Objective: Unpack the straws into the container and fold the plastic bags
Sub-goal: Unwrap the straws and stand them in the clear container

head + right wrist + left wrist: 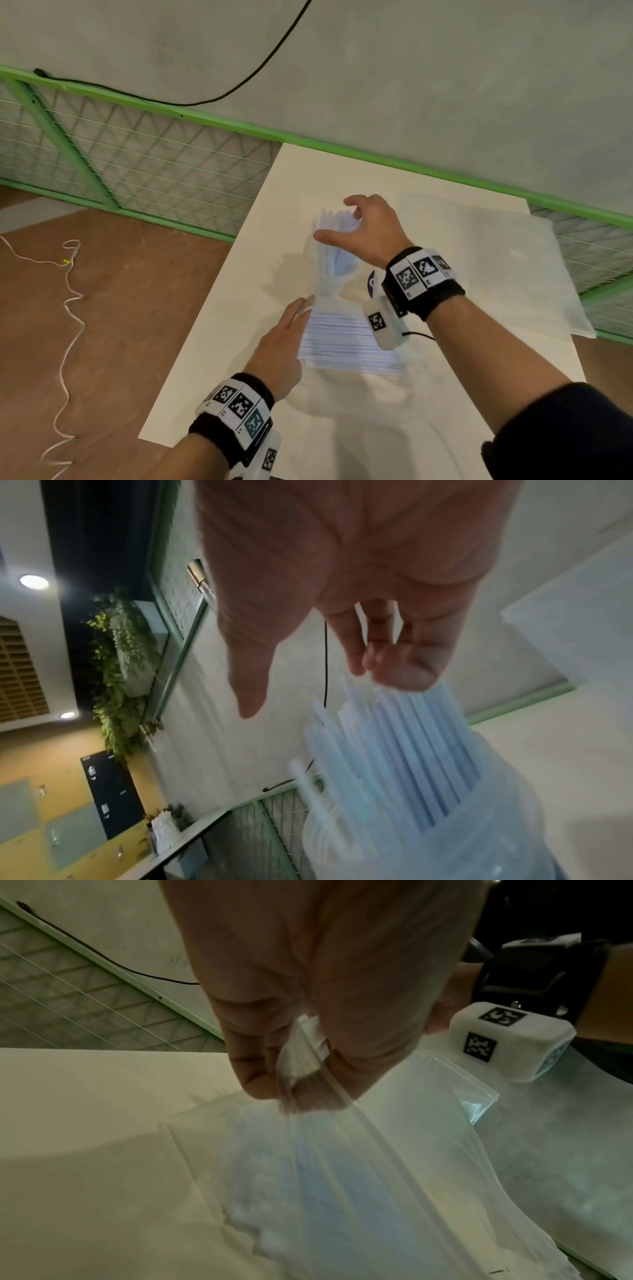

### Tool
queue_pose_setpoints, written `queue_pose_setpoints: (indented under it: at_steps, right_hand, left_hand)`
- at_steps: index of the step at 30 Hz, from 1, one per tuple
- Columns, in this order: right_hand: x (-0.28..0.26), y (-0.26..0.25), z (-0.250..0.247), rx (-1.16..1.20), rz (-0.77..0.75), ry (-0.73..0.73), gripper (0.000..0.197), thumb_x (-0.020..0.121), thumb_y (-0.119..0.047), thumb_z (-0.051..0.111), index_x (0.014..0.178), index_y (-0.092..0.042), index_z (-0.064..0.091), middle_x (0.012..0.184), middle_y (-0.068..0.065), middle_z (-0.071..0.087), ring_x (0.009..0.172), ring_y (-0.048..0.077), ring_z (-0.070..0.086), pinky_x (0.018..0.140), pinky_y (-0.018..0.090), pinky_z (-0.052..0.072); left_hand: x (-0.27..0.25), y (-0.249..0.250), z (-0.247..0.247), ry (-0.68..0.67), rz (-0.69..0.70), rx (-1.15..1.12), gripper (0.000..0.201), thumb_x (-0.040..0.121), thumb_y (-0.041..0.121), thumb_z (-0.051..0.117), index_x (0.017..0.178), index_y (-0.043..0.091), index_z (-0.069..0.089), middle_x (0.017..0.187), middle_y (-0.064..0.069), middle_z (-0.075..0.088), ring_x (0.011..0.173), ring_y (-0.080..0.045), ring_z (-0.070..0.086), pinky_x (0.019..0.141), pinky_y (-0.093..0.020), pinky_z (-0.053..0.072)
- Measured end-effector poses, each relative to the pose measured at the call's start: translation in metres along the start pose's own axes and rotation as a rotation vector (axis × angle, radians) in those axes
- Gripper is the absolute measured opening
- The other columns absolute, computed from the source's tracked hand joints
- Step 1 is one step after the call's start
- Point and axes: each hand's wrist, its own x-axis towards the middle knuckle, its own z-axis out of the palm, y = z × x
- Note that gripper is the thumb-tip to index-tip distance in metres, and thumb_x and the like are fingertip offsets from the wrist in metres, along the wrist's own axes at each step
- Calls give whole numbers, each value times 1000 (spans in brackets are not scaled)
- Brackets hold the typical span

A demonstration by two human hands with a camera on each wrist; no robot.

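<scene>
A clear plastic bag (327,286) of pale blue and white straws (337,251) stands near the middle of the white table (222,359). The straws fan out of its top. My left hand (305,305) pinches bunched plastic at the bag's side; the left wrist view shows the pinch (291,1091) and the bag (342,1191) hanging below. My right hand (337,221) hovers over the straw tips, thumb out, fingers loosely bent and touching the tops (404,685). Close by, a flat layer of straws (349,342) lies side by side. A clear container rim (479,1091) shows behind the bag.
A large translucent plastic item (496,260) lies on the table's right side. A green mesh fence (154,164) runs behind the table, with a black cable (239,89) on the wall. A white cord (68,308) trails over the brown floor at the left.
</scene>
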Motion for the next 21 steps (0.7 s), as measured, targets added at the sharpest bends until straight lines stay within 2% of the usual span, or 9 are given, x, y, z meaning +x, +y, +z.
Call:
queue_pose_setpoints:
  at_steps: [3,5,7,9,11,14,17,19,21]
  right_hand:
    - [-5,4,0,90,-15,116,94,66,-66,76,140,-18,44,126,1,42,116,15,48,98,30,42]
    - [-10,3,-3,103,-59,200,78,74,-62,71,137,-21,46,120,-2,40,116,17,47,98,31,42]
    - [-21,1,-6,114,-149,298,54,84,-48,66,128,-21,51,112,-4,42,108,15,48,92,28,41]
    - [-37,-4,-7,97,-304,401,35,87,-31,63,118,-17,57,106,-3,47,98,13,49,85,26,40]
    - [-57,-5,0,46,-468,423,23,85,-14,61,108,-10,60,101,1,52,91,16,52,78,24,40]
    - [-93,6,30,-76,-573,249,18,83,-9,54,99,-13,61,95,2,57,80,20,56,63,32,48]
    - [-121,35,71,-320,-556,-8,16,78,-12,54,92,-16,62,90,2,59,70,24,59,44,32,45]
    - [-129,58,97,-437,-458,-188,19,75,-10,62,94,-13,65,93,5,61,72,28,60,46,32,40]
    - [-132,78,116,-521,-390,-256,28,70,-10,70,98,-11,65,92,7,62,72,29,59,48,32,39]
  left_hand:
    - [0,-1,1,1,2,0,97,74,-15,42,152,34,16,157,21,7,132,-13,42,100,-25,42]
    - [0,0,2,-1,-2,-2,97,74,-15,43,152,35,15,157,21,7,132,-14,42,101,-26,42]
    - [1,0,2,-3,-5,-4,97,74,-16,44,152,35,15,157,21,7,135,-14,40,104,-28,42]
    - [1,1,3,-12,-5,-13,98,74,-16,44,152,36,15,157,21,8,133,-16,43,104,-32,44]
    - [2,3,3,-24,-15,0,100,74,-15,45,153,37,12,157,20,7,124,-20,50,100,-33,46]
    - [2,5,3,-34,-59,23,99,76,-14,46,153,37,10,157,19,6,111,-22,56,96,-28,46]
    - [1,2,5,-30,-41,5,99,74,-18,43,152,36,16,157,23,7,119,-16,52,92,-21,44]
    - [1,0,9,-40,-10,10,101,71,-20,43,152,36,17,156,26,7,122,-12,51,91,-21,45]
    - [1,-1,11,-45,9,10,102,70,-21,43,152,34,16,156,27,5,127,-8,47,94,-20,45]
